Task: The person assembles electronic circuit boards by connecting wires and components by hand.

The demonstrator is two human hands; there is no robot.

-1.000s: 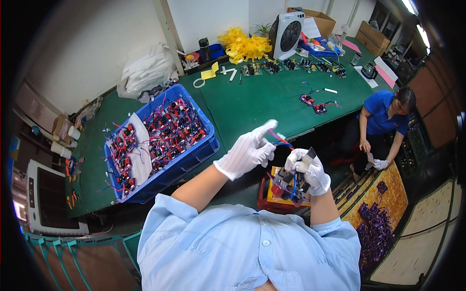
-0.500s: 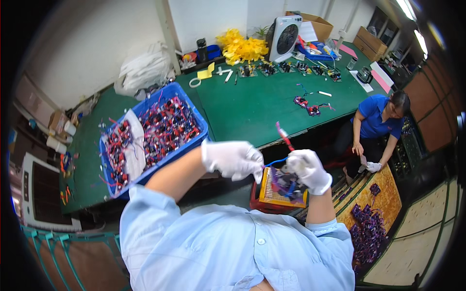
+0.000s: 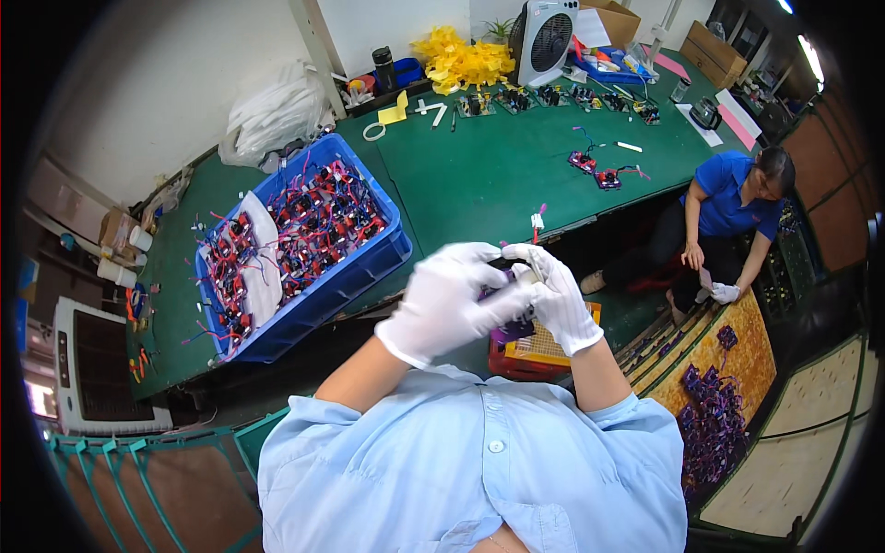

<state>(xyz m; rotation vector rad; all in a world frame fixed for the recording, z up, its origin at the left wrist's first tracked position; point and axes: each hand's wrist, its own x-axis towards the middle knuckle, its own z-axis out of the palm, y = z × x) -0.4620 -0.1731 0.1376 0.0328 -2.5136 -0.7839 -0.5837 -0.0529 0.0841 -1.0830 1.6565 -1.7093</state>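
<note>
In front of my chest, both white-gloved hands are brought together around a small purple circuit board. My left hand closes on its left side, with the fingers curled over it. On the other side my right hand is closed, its thumb and fingers pinching near the upper end of the board. A red wire with a white connector sticks up past the right fingertips. Much of the board and its wires is hidden by the gloves. Below the hands lies a yellow-framed grid on a red base.
A blue crate of wired boards stands left on the green table. Two wired boards lie ahead, with more boards, a fan and yellow strips behind. A co-worker sits at right, near piled purple boards.
My left hand has moved right, from a blue wire to the board beside my right hand. The board, formerly hanging from my right hand over the grid, is now between both hands.
</note>
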